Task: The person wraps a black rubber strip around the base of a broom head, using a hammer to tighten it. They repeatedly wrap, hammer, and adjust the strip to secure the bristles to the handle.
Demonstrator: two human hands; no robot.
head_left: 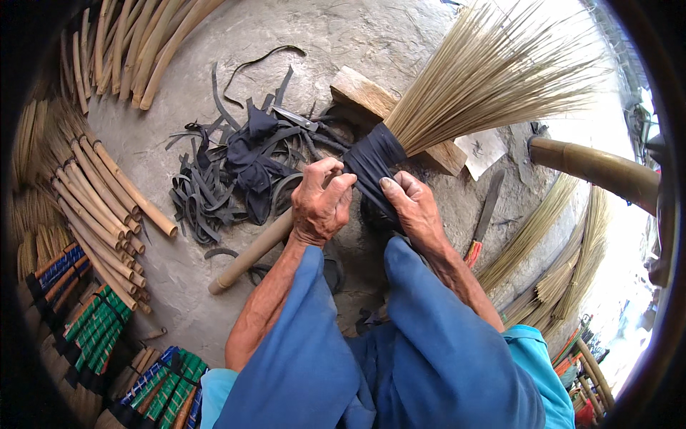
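Note:
A broom (493, 86) of pale stiff bristles lies across in front of me, its head fanning to the upper right. Black cloth (375, 156) is wound round the base of the bristles. The broom's wooden handle (254, 252) runs down to the lower left, passing behind my left wrist. My left hand (323, 199) is closed at the left edge of the wrap, fingers curled and pinching there. With thumb and fingers, my right hand (414, 207) grips the cloth strip at the right, where it stretches down from the wrap. The strip's lower end is hidden near my knees.
Left of the wrap lies a heap of black strips (250, 157) with scissors (294, 118) on it. A wooden block (364, 93) sits under the broom head. At right are a knife (489, 207), a bamboo pole (593, 168) and bristle bundles (532, 236). Handles (93, 200) stack at left.

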